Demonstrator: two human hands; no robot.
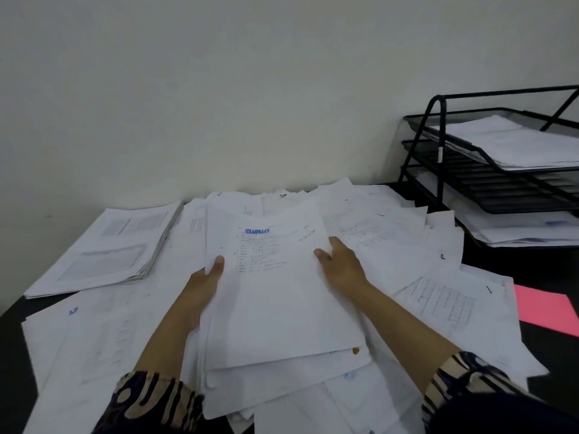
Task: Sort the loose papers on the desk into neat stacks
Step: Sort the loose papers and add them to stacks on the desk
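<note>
A bundle of white sheets [275,302], the top one stamped with blue upside-down lettering, sits in the middle of the black desk [551,270]. My left hand [205,283] grips the bundle's left edge, thumb on top. My right hand [340,264] holds its right edge, thumb on the top sheet and fingers underneath. Loose white papers [391,233] lie spread all around and under the bundle. A neat thick stack of printed pages [106,249] lies at the back left.
A black three-tier wire tray [438,170] with papers in it stands at the back right against the wall. A pink sheet [545,308] lies at the right edge of the desk. Bare dark desk shows at the far left and right.
</note>
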